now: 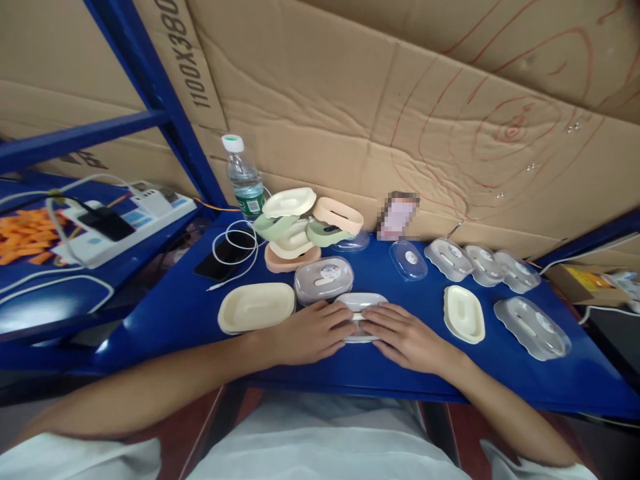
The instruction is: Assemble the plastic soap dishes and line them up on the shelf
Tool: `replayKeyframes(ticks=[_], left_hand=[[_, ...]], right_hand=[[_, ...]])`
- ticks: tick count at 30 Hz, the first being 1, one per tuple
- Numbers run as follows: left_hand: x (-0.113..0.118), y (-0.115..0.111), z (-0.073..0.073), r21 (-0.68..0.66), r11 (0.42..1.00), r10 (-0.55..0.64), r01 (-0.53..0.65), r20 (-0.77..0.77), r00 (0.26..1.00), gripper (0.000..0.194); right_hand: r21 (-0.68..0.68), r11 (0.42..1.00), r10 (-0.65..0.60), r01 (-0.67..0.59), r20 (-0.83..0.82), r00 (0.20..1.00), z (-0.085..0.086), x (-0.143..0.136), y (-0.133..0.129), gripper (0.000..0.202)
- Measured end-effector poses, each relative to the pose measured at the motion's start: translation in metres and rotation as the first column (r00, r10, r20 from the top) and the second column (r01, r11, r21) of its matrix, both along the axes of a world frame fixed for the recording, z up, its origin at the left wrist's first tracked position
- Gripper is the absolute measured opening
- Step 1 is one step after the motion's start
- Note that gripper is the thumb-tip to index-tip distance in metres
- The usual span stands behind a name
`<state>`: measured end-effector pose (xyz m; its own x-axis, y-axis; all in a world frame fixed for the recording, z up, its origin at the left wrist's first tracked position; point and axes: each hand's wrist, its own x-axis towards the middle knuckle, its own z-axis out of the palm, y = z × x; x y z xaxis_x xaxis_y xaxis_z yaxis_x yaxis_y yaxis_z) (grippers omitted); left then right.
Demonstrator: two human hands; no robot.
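My left hand (313, 333) and my right hand (405, 337) meet over a clear-lidded oval case (361, 301) near the front edge of the blue table. The fingers of both lie across its top, pressed close together, and cover much of it. Just behind stands a lidded grey case (324, 279) with a round sticker. A cream oval dish (257, 307) is to the left of my left hand. Farther back, cream, green and peach trays (293, 239) are piled up. To the right of my right hand lies a small cream dish (465, 315).
Several lidded cases (450, 259) line the back right, with another (533, 328) nearer the right edge. A loose clear lid (409, 260) lies behind my right hand. A water bottle (245, 177), a black phone (226, 255) and a white cable stand or lie at the left.
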<state>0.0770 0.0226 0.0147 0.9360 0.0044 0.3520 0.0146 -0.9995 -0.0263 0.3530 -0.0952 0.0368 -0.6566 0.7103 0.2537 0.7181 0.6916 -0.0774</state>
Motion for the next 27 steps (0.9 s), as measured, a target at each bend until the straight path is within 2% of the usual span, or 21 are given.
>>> replayKeyframes(ticks=[17, 21, 22, 24, 25, 27], left_hand=[[0.0, 0.0, -0.001, -0.021, 1.0, 0.0, 0.0, -0.008, 1.0, 0.043], [-0.001, 0.0, -0.002, -0.021, 1.0, -0.013, 0.013, -0.005, 1.0, 0.034], [-0.001, 0.0, -0.002, -0.022, 1.0, -0.011, 0.011, -0.003, 1.0, 0.032], [-0.001, -0.001, 0.0, -0.025, 1.0, 0.0, 0.001, 0.004, 1.0, 0.031], [0.0, -0.001, 0.001, -0.025, 1.0, 0.004, -0.004, 0.007, 1.0, 0.031], [0.001, -0.001, 0.002, -0.019, 1.0, 0.002, -0.002, 0.013, 1.0, 0.028]], right_hand=[[-0.073, 0.997, -0.008, 0.005, -0.052, 0.999, 0.005, 0.002, 0.004, 0.043], [-0.03, 0.999, 0.019, -0.027, -0.222, 0.975, 0.001, 0.01, 0.005, 0.036], [0.005, 1.0, -0.006, 0.008, -0.286, 0.958, -0.001, 0.013, 0.006, 0.032], [0.063, 0.981, -0.145, 0.182, -0.373, 0.916, -0.004, 0.023, 0.013, 0.028], [0.082, 0.95, -0.25, 0.302, -0.382, 0.89, -0.006, 0.029, 0.018, 0.029], [0.118, 0.844, -0.462, 0.524, -0.337, 0.82, -0.012, 0.042, 0.031, 0.038]])
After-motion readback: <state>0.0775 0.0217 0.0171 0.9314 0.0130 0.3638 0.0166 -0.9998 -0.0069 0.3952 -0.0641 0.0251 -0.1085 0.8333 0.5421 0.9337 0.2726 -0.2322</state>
